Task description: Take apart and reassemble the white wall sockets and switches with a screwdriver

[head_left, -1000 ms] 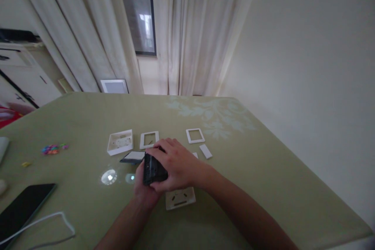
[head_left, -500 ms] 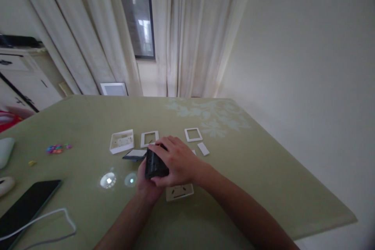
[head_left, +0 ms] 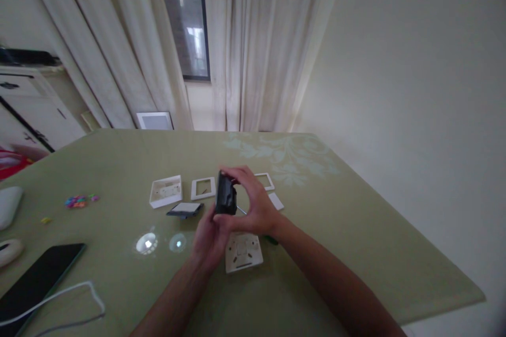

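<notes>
Between my hands a black wall-switch module (head_left: 225, 196) is held upright above the table. My left hand (head_left: 209, 239) supports its lower left side. The thumb and fingers of my right hand (head_left: 259, 208) grip its bottom and top edges. Just below lies a white mounting box (head_left: 244, 255) with slots in its base. Behind the right wrist shows a green handle (head_left: 272, 240), with a thin metal shaft near the thumb, apparently a screwdriver partly hidden. A second module with a white face (head_left: 185, 209) rests to the left.
Farther back are a white open box (head_left: 166, 192), a square frame (head_left: 203, 197), another frame (head_left: 270, 181) and a white plate (head_left: 276, 201). To the left lie small colourful pieces (head_left: 77, 201), a dark tablet-like device (head_left: 43, 271) and a white cable (head_left: 93, 295).
The black module has moved right and up and turned more upright. My right hand has shifted from over its top to its right side, uncovering the mounting box and part of the green handle.
</notes>
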A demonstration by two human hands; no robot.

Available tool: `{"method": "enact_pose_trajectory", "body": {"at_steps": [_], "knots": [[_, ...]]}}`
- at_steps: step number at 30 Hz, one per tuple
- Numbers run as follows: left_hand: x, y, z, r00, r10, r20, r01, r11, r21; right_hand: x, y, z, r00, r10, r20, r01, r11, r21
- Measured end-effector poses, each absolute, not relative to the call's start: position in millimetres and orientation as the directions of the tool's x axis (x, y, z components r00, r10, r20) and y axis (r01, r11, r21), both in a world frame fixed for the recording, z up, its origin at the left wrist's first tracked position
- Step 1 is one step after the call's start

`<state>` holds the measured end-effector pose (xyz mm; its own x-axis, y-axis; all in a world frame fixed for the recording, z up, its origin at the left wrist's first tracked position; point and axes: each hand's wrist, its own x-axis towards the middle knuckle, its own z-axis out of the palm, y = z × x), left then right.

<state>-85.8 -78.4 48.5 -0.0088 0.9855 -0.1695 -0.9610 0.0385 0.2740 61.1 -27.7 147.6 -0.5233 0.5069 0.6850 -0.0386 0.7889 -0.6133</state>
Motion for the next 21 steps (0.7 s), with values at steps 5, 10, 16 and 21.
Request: {"method": "enact_pose_trajectory", "body": {"at_steps": [5,10,16,21], "knots": [[-88.9,-85.8,75.1,-0.005,0.983,-0.182,-0.868,0.086,0.490,107.6,-12.4,160.7,-0.190,0.719,0.669,-0.089,0.666,-0.741],[-79.1,-56.8,88.2,0.048,0.983,-0.179,-0.683,0.163,0.712,173.0,12.0,107.5,0.211,0.902,0.375,-0.067,0.397,-0.916],[-35.3,45.1,84.3,0.059,0.968,-0.243,-0.322,0.249,0.913,211.9,33.7,42.8,0.387,0.907,0.164,-0.124,0.228,-0.966],[-3.5,102.2,75.2,0.013,0.981,-0.192,-0.033,0.192,0.981,211.7,47.7,25.3,0.397,0.912,0.097,-0.123,0.158,-0.980]]}}
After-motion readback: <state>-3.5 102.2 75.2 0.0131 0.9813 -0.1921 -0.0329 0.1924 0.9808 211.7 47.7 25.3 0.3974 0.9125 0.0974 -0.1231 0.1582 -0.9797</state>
